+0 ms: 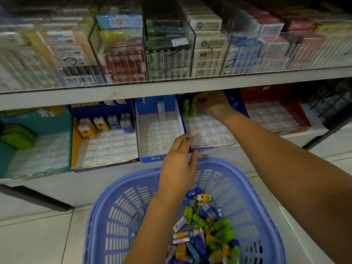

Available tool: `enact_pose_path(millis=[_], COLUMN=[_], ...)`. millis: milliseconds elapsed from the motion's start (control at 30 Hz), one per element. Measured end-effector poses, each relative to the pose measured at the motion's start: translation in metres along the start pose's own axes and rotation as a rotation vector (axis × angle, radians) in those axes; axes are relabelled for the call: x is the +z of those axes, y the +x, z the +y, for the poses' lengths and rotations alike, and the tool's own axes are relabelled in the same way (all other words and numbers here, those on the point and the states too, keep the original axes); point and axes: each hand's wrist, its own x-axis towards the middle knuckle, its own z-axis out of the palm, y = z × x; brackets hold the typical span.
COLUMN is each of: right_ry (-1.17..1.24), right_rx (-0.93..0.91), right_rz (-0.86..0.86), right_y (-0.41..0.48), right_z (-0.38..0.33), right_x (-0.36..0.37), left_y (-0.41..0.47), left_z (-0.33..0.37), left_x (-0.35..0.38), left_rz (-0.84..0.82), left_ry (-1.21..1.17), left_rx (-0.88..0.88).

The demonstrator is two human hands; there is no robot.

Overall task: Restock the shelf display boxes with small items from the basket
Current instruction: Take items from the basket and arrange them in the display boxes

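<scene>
Restocking in mid-reach: the fingertips (199, 104) of the right hand (211, 103) curled down over the top of a green item (194, 110) and appeared to pinch it, though blur and shadow under the shelf edge (114, 92) made the grip hard to read; the item stood upright, its long axis running up the frame, directly below and just left of those fingers; a second green piece (185, 107) stood touching or nearly touching it on the left, in the back row of the display box (205, 149) at centre frame; below that row, toward the bottom of the frame, the clear tray (209, 130) showed only unfilled pockets, so the next slots lay below and to the right of the fingers; the left hand (179, 164) held the box's lower left corner, fingers lightly bent over the front wall and thumb beneath it, carrying no stock; that hand was much the nearer to the blue basket (253, 187) at bottom centre, where the remaining small items (209, 231) lay in a loose heap, well apart from the right hand; the next pick likely fell to the left.
</scene>
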Motion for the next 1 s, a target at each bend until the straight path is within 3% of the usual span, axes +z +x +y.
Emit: enact_pose_path(millis=[100, 167, 233, 333, 467, 533, 667, 900, 1000], right_ry=[-0.115, 0.064, 0.103, -0.215, -0.691, -0.745, -0.876, -0.904, -0.884], right_rx=[-0.006, -0.011, -0.019, 0.064, 0.086, 0.097, 0.045, 0.035, 0.045], right_rz=[0.201, 0.233, -0.004, -0.545, -0.939, -0.980, -0.901, -0.933, -0.972], right_y=[-0.025, -0.060, -0.101, -0.143, -0.171, -0.185, -0.201, -0.211, -0.203], right_z=[-0.002, 0.004, 0.016, 0.044, 0.096, 0.123, 0.146, 0.151, 0.142], right_x=[-0.001, 0.007, 0.028, 0.077, 0.146, 0.169, 0.187, 0.200, 0.193], left_y=[-0.018, -0.035, -0.053, -0.095, -0.155, -0.167, -0.164, -0.157, -0.146], left_z=[-0.005, -0.021, -0.046, -0.087, -0.114, -0.116, -0.115, -0.111, -0.106], left_x=[0.002, 0.013, 0.031, 0.057, 0.075, 0.079, 0.076, 0.072, 0.073], left_rz=[0.102, -0.045, -0.367, -0.830, -1.071, -1.104, -1.191, -1.158, -1.117], left_ry=[-0.088, -0.095, 0.024, 0.231, 0.150, 0.128, -0.064, -0.094, 0.037], left_rx=[0.058, -0.033, -0.209, -0.375, -0.595, -0.595, -0.582, -0.609, -0.585])
